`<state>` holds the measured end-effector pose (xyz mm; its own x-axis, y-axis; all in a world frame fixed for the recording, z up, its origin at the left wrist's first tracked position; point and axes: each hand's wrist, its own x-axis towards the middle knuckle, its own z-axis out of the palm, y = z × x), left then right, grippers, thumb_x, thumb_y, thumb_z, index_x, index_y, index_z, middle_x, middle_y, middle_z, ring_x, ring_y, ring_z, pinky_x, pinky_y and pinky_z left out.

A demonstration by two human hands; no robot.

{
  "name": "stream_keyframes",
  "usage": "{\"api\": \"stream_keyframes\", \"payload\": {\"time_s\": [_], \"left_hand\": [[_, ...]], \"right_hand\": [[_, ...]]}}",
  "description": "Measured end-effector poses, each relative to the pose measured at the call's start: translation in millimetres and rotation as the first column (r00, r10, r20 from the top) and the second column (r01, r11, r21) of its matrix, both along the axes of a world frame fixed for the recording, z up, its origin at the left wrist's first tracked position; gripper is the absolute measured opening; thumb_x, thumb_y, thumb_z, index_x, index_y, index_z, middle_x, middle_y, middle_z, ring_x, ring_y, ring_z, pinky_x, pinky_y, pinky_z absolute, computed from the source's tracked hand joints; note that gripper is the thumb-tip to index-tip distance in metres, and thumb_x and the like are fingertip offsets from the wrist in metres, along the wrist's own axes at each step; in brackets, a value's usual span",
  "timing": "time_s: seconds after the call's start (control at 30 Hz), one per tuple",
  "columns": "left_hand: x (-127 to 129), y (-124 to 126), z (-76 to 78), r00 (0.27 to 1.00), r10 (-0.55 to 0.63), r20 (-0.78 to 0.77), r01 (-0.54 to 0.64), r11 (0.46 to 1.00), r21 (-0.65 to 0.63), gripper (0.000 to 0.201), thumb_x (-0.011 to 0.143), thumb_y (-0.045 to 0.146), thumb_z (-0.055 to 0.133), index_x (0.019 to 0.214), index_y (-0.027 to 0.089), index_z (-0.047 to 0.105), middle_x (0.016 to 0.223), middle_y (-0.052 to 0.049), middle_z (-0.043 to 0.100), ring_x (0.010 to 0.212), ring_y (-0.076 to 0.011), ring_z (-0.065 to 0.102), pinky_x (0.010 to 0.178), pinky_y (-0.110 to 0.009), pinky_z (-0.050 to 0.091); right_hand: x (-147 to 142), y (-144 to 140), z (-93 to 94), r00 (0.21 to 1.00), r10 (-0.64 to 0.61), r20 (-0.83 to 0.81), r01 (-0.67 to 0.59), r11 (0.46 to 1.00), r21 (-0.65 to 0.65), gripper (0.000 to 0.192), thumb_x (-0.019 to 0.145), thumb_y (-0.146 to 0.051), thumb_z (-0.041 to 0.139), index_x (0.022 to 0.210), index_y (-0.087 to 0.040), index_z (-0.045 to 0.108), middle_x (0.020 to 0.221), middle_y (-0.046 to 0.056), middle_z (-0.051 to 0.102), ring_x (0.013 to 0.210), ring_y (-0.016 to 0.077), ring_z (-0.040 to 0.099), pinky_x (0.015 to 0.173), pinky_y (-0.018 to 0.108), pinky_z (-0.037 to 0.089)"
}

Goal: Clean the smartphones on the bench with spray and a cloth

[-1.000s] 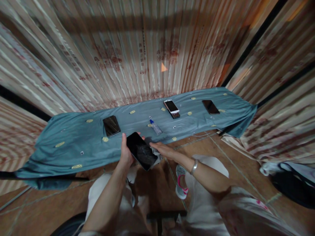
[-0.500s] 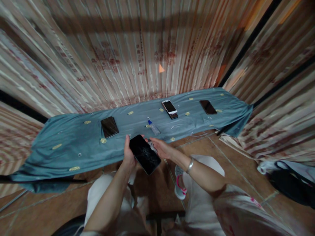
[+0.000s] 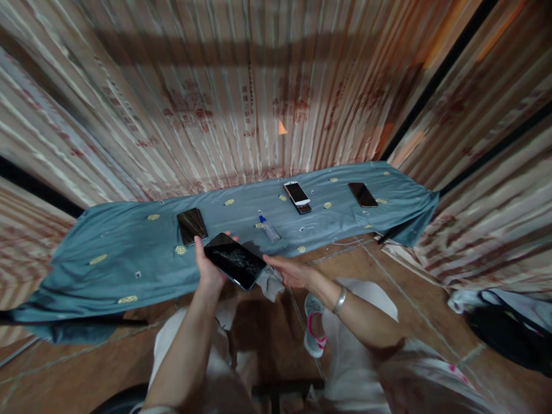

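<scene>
My left hand (image 3: 210, 269) grips a large black phone (image 3: 235, 260) by its left end, thumb on the near side and fingertips showing at the far edge. Pale streaks or smudges mark its dark screen. A light grey cloth (image 3: 271, 286) hangs from my right hand (image 3: 291, 271), whose fingers are closed on it close to the phone's right end. Just beyond the phone, a clear bottle with a blue cap (image 3: 269, 229) lies on the blue cloth-covered table (image 3: 159, 273). A dark tablet or large phone (image 3: 192, 226) rests at the left, near my left hand.
Farther back, a white phone (image 3: 296, 193) lies on top of a dark phone (image 3: 304, 209). Another dark phone (image 3: 363, 195) is at the right. Striped curtains (image 3: 207, 115) hang behind, with black poles (image 3: 431, 86) at the sides. A black bag-like item (image 3: 509, 333) is on the right.
The phone has moved left and turned to lie more sideways. My right hand has drawn slightly right of it, and more of the grey cloth now hangs in view.
</scene>
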<state>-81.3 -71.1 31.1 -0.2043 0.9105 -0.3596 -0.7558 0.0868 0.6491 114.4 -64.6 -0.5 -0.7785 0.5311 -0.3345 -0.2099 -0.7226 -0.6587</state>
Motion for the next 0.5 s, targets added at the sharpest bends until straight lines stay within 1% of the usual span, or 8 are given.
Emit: {"api": "stream_keyframes", "payload": {"time_s": [0.03, 0.1, 0.2, 0.3, 0.37, 0.5], "left_hand": [[0.0, 1.8, 0.1, 1.0, 0.006, 0.009, -0.006, 1.0, 0.001, 0.072, 0.079, 0.07, 0.031, 0.087, 0.008, 0.067, 0.072, -0.014, 0.07, 0.068, -0.0233, 0.068, 0.064, -0.034, 0.054], [1.6, 5.4, 1.4, 0.999, 0.012, 0.038, -0.012, 1.0, -0.002, 0.072, 0.08, 0.069, 0.03, 0.087, 0.008, 0.067, 0.072, -0.014, 0.07, 0.07, -0.0234, 0.068, 0.065, -0.034, 0.054], [7.7, 9.9, 3.9, 0.994, 0.001, 0.113, 0.001, 1.0, -0.018, 0.07, 0.082, 0.066, 0.03, 0.087, 0.008, 0.067, 0.073, -0.014, 0.07, 0.075, -0.0237, 0.068, 0.07, -0.036, 0.054], [17.6, 13.4, 4.2, 0.987, -0.047, 0.152, 0.052, 0.998, -0.026, 0.068, 0.084, 0.064, 0.03, 0.087, 0.008, 0.067, 0.072, -0.014, 0.07, 0.075, -0.024, 0.068, 0.073, -0.038, 0.054], [26.0, 15.1, 3.1, 0.983, -0.096, 0.155, 0.103, 0.994, -0.033, 0.067, 0.085, 0.063, 0.029, 0.086, 0.008, 0.067, 0.072, -0.014, 0.07, 0.073, -0.0242, 0.068, 0.073, -0.039, 0.054], [45.8, 17.4, -0.3, 0.966, -0.208, 0.155, 0.221, 0.973, -0.069, 0.063, 0.085, 0.061, 0.032, 0.093, 0.009, 0.067, 0.076, -0.015, 0.07, 0.074, -0.0258, 0.068, 0.077, -0.042, 0.053]], "right_hand": [[-0.9, -0.7, -0.9, 1.0, -0.007, 0.002, 0.007, 1.0, 0.021, 0.03, 0.08, -0.039, 0.066, 0.075, -0.009, 0.065, 0.064, 0.003, 0.068, 0.052, 0.0112, 0.062, 0.055, 0.022, 0.048], [-3.3, -1.7, -1.2, 0.999, -0.037, -0.003, 0.037, 0.999, 0.028, 0.031, 0.071, -0.039, 0.074, 0.072, -0.01, 0.065, 0.062, 0.002, 0.067, 0.051, 0.0104, 0.061, 0.055, 0.022, 0.048], [-5.6, -5.1, 1.0, 0.988, -0.156, -0.009, 0.157, 0.988, 0.015, 0.035, 0.059, -0.039, 0.082, 0.069, -0.01, 0.065, 0.062, 0.001, 0.067, 0.054, 0.0099, 0.061, 0.061, 0.023, 0.048], [-2.5, -14.5, 0.8, 0.964, -0.265, 0.01, 0.265, 0.964, 0.0, 0.04, 0.053, -0.042, 0.084, 0.065, -0.01, 0.064, 0.057, 0.001, 0.065, 0.049, 0.0095, 0.058, 0.054, 0.022, 0.045], [2.4, -23.6, -2.7, 0.939, -0.344, 0.009, 0.344, 0.939, -0.023, 0.038, 0.054, -0.041, 0.084, 0.064, -0.011, 0.063, 0.054, -0.001, 0.063, 0.045, 0.0083, 0.055, 0.048, 0.021, 0.04], [14.5, -40.5, -13.2, 0.847, -0.532, -0.003, 0.532, 0.846, -0.026, 0.034, 0.059, -0.039, 0.082, 0.062, -0.013, 0.061, 0.051, -0.002, 0.059, 0.043, 0.0082, 0.051, 0.044, 0.02, 0.035]]}}
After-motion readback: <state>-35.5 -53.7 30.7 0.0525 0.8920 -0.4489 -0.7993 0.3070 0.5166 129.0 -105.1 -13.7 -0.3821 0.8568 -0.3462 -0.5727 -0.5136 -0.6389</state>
